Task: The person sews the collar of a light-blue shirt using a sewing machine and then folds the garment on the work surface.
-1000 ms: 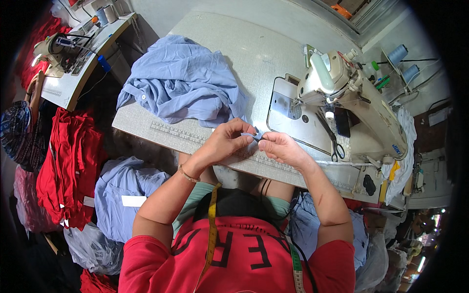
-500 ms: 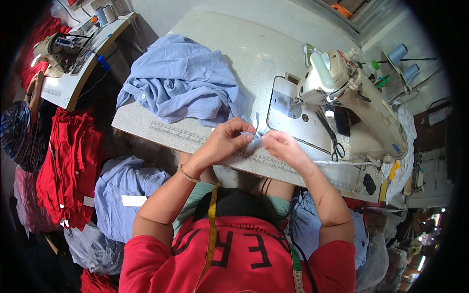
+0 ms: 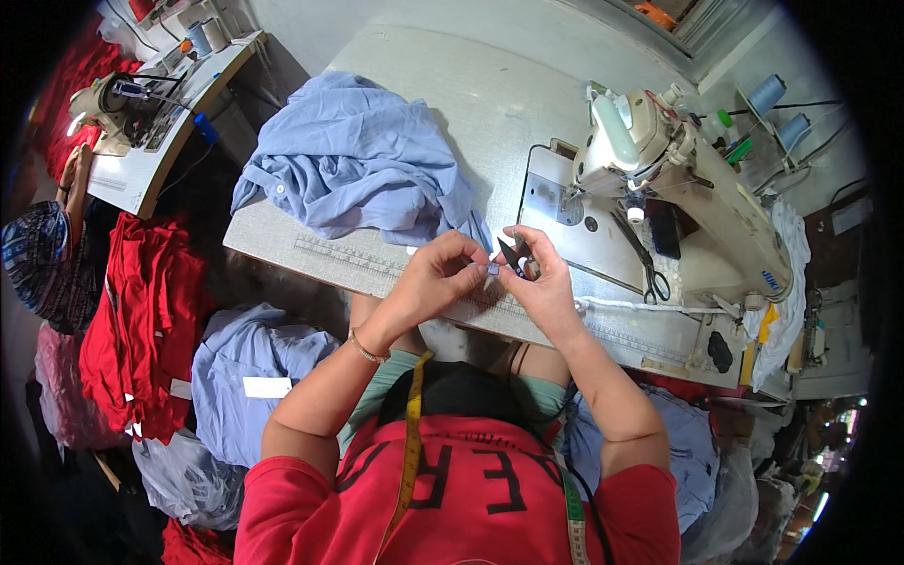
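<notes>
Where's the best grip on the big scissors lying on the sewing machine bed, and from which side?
Take the scissors by the handle loops at the near end, coming from the person's side of the table. They lie flat on the bed with the blades pointing away toward the sewing machine head, so the loops face the table's front edge and look unobstructed. The right hand is nearest.

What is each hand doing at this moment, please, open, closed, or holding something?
Left hand: closed, fingertips pinching a small blue fabric piece.
Right hand: closed around small thread snips, their tips at that piece.
</notes>
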`<state>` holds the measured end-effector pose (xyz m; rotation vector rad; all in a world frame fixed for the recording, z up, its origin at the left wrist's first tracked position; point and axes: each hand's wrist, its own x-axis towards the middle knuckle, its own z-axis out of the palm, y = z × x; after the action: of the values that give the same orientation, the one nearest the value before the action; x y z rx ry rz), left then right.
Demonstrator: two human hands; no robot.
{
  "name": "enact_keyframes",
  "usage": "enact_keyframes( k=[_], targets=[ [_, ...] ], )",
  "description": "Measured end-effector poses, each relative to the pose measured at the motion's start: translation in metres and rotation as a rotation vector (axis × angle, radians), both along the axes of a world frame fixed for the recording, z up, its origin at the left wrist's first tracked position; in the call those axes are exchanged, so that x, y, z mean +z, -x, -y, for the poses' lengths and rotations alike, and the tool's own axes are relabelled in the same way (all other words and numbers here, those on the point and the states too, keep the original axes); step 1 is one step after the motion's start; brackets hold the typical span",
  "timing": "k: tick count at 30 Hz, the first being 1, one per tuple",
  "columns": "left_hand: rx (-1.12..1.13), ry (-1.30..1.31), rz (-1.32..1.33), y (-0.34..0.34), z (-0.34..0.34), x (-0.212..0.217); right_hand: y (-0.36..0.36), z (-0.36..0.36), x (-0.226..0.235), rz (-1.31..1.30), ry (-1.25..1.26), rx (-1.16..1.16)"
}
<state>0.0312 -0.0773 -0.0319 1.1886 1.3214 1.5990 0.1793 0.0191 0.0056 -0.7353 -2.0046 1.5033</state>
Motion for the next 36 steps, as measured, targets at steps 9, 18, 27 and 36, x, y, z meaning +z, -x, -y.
enact_keyframes(
  k=[9, 18, 27, 36],
  targets=[
    [0.132, 0.034, -0.262, -0.014, 0.012, 0.013, -0.006, 0.003, -0.005, 0.051, -0.085, -0.048],
    [0.11, 0.009, -0.2, -0.017, 0.014, 0.001, -0.023, 0.014, 0.025, 0.301, -0.473, 0.043],
    [0.149, -0.069, -0.392, -0.021, 0.018, 0.005, -0.018, 0.022, 0.047, 0.571, -0.925, 0.09],
    [0.187, -0.161, -0.538, -0.023, 0.019, 0.002, -0.019, 0.026, 0.044, 0.574, -1.092, 0.075]
  ],
)
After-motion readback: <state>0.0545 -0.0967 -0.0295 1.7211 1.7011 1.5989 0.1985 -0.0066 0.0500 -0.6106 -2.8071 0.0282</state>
